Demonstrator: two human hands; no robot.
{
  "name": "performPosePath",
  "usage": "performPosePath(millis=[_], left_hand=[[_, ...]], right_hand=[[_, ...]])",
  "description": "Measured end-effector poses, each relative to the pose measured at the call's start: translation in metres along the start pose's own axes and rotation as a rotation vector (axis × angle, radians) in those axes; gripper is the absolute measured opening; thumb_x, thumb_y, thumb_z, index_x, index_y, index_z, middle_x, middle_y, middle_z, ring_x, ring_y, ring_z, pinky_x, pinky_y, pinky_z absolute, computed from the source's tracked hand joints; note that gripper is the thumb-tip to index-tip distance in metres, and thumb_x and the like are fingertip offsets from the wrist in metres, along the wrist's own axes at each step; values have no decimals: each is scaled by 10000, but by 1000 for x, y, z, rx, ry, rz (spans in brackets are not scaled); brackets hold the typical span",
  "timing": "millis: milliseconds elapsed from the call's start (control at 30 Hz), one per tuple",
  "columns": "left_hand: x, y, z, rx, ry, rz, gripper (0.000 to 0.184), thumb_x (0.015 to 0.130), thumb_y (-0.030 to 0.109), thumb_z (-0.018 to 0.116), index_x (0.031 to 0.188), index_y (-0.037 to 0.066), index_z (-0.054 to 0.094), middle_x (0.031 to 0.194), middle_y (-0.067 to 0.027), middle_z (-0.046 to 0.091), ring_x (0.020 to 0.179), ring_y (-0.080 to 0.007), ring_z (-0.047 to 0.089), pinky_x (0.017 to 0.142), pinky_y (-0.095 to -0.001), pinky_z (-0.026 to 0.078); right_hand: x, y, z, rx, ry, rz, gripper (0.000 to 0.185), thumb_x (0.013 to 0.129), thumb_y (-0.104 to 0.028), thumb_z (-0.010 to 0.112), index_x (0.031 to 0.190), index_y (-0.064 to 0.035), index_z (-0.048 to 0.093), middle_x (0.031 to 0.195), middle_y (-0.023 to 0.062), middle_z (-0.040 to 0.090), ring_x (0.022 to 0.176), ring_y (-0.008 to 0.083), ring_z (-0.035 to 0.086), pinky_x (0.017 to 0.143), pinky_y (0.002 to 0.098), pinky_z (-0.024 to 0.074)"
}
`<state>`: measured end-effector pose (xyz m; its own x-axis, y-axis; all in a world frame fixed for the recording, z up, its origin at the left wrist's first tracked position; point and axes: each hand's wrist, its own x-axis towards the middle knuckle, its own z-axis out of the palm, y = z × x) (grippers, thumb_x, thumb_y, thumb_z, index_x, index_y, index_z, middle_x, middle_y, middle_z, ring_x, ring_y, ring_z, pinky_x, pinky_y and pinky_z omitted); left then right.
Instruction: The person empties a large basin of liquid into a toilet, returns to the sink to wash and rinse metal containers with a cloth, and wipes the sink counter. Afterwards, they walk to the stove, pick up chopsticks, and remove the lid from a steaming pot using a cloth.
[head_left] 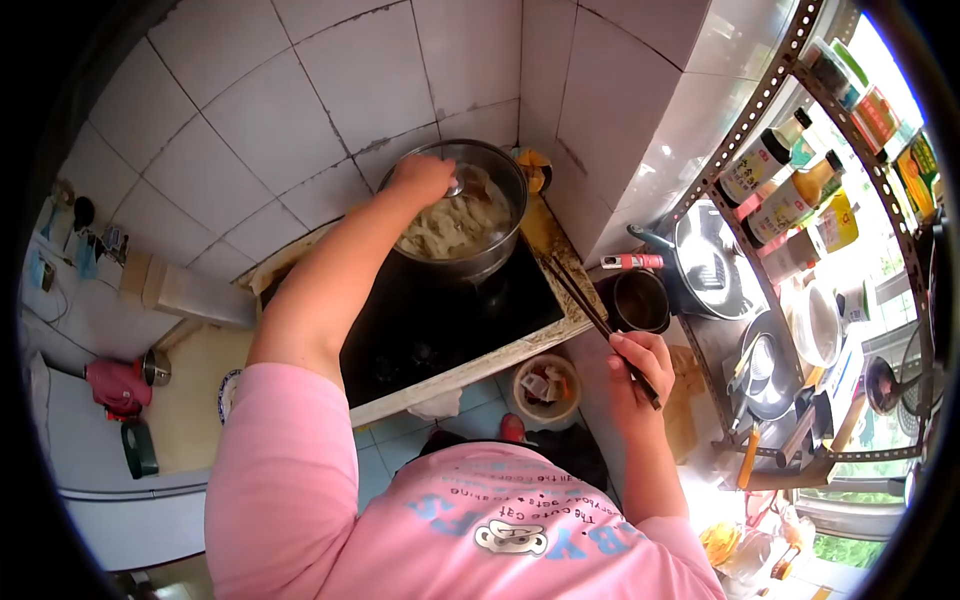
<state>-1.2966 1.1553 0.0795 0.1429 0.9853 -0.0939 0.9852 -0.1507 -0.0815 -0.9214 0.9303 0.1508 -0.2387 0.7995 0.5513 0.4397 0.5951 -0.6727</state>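
At the left rim of a large metal pot [508, 178], my left hand [424, 180] is closed on a shiny metal piece, perhaps a lid knob or utensil handle; the fingers hide most of it. Pale food pieces [455, 225] lie in the pot, which stands at the back of a black stove top [430, 320]. My right hand [640, 370] grips a pair of dark chopsticks [583, 297] near their lower ends. Their other ends point up and left, toward the stove's right edge.
A small dark pot [640, 300] and a pan [705, 260] with a red-tagged handle sit right of the stove. Beyond them a metal rack [765, 90] holds bottles and cookware. A bin [546, 388] stands on the floor below. Tiled walls close off the back.
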Motion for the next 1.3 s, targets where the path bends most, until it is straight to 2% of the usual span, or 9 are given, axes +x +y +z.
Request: performPosePath(millis=[100,600,667,700,767,867,1000,1100,1300], left_hand=[[15,-1,8,-80,22,5,293,915,346,556,1002,72,613,884,-139,671,907,-354,640,784,-477,490],[-1,-14,-5,-193,156,-32,336,969,373,471,1182,138,582,1072,-119,653,976,-326,630,784,-462,494],[-22,-6,-44,-412,663,-180,360,995,359,426,1209,109,572,983,-103,663,883,-270,645,769,-390,503],[-39,2,-58,-410,665,-183,360,995,359,426,1209,109,572,983,-103,663,883,-270,645,769,-390,503],[-91,32,-80,-1237,627,-287,382,1011,365,393,1160,67,578,896,-58,647,788,-166,618,694,-293,480],[-169,89,-89,-1729,155,-233,531,975,535,354,1144,92,594,943,-32,646,793,-106,598,649,-234,436],[-212,136,-74,-2276,-263,16,699,992,568,263,1418,31,401,1311,-110,545,1196,-216,526,1012,-405,418],[-220,144,-61,-2534,-196,-53,674,1004,517,288,1393,-19,412,1336,-192,524,1214,-297,515,1046,-423,397],[-215,122,-24,-2482,234,-377,527,1001,449,407,1317,37,494,1245,-134,598,1127,-253,584,985,-423,455]], right_hand=[[6,19,-5,-4,17,13,207,830,-32,685,1036,-38,665,936,122,611,809,246,605,693,310,490],[39,13,18,101,-20,-74,219,814,-5,691,1030,-38,670,943,136,613,830,262,615,721,319,502],[45,10,20,57,17,-126,236,806,20,687,1034,-40,671,972,137,605,836,256,615,723,316,506],[49,8,22,17,60,-177,255,798,45,682,1038,-41,673,1001,138,597,843,249,615,724,312,511],[58,5,29,42,53,-200,288,786,74,675,1048,-45,674,1031,139,583,858,241,615,730,304,516],[67,1,52,190,-40,-209,332,799,102,647,1086,-62,672,1087,145,552,932,242,620,765,306,535],[72,-25,74,280,-318,-396,345,763,-12,631,1107,-33,649,1111,179,566,983,334,618,817,397,532],[51,-25,101,405,-458,-481,387,739,14,648,1124,-26,645,1174,192,580,1086,361,597,924,430,500],[45,14,106,299,-497,-438,424,768,-58,674,1185,-55,600,1176,162,584,1083,341,582,1006,450,446]])
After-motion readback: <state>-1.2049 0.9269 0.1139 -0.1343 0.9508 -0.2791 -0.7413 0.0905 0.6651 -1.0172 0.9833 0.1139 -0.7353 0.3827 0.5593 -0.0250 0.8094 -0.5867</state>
